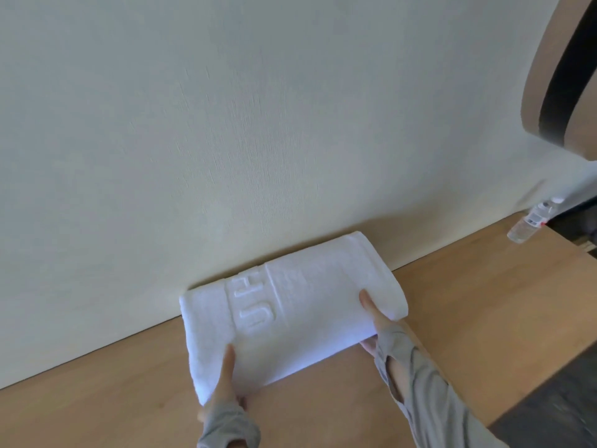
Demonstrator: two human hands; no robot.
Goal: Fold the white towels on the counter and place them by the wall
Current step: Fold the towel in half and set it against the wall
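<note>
Clearly left hand (226,378) and right hand (373,315) grip the towel (290,308), fingers tucked underneath; its embossed letters are unreadable, and the bottle (529,221) at two o'clock has a blurred label.

White towel (290,305) with embossed lettered band, tan wood-grain counter (468,302), cream wall (226,124), grey sleeves (423,402), seemingly clear bottle (527,224)

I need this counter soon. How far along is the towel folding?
Done: the white towel is folded into a thick rectangle. In hand: the left hand and right hand pinch its near edge, thumbs on top, with its far edge close by the wall on the wooden counter. Left: letting go. Whether more towels wait is out of view.
</note>
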